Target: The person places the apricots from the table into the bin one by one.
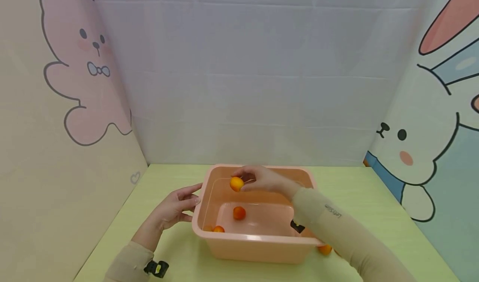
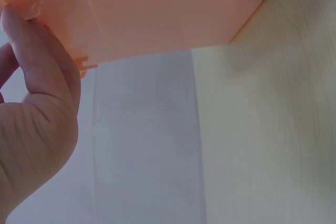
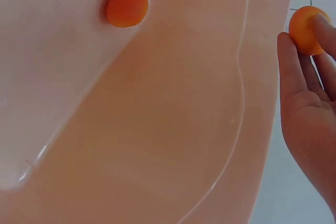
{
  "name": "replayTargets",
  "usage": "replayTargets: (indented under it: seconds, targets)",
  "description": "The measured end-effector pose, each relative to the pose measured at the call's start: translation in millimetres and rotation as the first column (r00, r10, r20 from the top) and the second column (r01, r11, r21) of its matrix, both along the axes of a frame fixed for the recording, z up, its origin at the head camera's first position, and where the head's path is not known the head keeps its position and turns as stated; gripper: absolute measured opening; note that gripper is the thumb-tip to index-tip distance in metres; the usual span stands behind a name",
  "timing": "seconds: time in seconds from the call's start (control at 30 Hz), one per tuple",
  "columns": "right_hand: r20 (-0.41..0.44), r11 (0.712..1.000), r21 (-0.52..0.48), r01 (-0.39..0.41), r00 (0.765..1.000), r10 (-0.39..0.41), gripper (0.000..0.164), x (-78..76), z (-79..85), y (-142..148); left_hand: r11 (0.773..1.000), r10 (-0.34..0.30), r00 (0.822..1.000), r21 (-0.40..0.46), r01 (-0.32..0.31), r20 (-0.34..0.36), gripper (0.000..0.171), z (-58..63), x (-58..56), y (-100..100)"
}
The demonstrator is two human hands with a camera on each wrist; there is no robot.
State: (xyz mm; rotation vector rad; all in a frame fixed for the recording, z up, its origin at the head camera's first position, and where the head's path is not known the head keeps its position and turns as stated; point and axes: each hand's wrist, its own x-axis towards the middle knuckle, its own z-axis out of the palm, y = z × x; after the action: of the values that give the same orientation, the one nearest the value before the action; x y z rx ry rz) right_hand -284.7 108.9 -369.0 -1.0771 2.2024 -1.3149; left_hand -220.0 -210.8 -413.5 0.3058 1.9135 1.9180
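Observation:
A pink plastic basin (image 1: 258, 248) stands in the middle of the table. My left hand (image 1: 174, 205) grips its left rim, thumb and fingers at the edge in the left wrist view. Over the far part of the basin, my right hand (image 1: 260, 179) pinches a small round orange-yellow fruit (image 1: 236, 184) between thumb and fingertips. This fruit also shows at the right of the right wrist view. Inside the basin, a redder orange fruit (image 1: 239, 213) lies on the floor, and another fruit (image 1: 218, 229) is partly hidden behind the near rim.
An orange fruit (image 1: 324, 249) lies on the table outside the basin's near right corner, partly covered by the rim and right sleeve. The pale green table (image 1: 179, 253) meets a light cloth wall (image 1: 254, 86) behind. Side panels carry cartoon animals.

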Motion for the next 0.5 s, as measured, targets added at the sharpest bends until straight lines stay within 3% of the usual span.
replayTargets:
  seconds: [0.5]
  targets:
    - [0.043, 0.995, 0.102, 0.007, 0.999, -0.012, 0.041, -0.6, -18.2, -2, 1.0, 0.0, 1.0, 0.004, 0.0, 0.005, 0.066, 3.1, 3.3, 0]
